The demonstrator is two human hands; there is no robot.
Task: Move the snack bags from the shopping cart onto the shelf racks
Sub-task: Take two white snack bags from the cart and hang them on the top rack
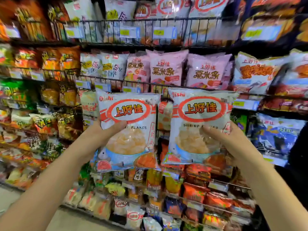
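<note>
– Left hand (101,132), condition?
– Gripping. The thumb lies across the front of the left shrimp-flake bag (130,145). The fingers are hidden behind it. The hold is at the bag's left edge, about mid-height.
– Right hand (223,139)?
– Mirrored. The thumb is on the face of the right shrimp-flake bag (191,147), with the grip at its right edge.
– Location of the bags?
– Centre of frame, upright and side by side with a narrow gap between them. Both are held in the air in front of the wire shelf racks (116,80) and rest on none. The shopping cart is not in view.
– Handling assessment?
– Judged light: puffed pillow packs in soft, glossy film, with brittle contents. A hard squeeze would likely crush the flakes, and the film may slide under a thumb. The side seam or the crimped top edge looks the safest place for a light pinch.
– Probable destination?
– Bags of matching print (170,7) stand at the top of frame, right of centre, behind the upper rail (150,20). Pink bags (168,69) fill the row just above the held pair. The upper row appears the likelier slot, but that is opinion only.
</note>
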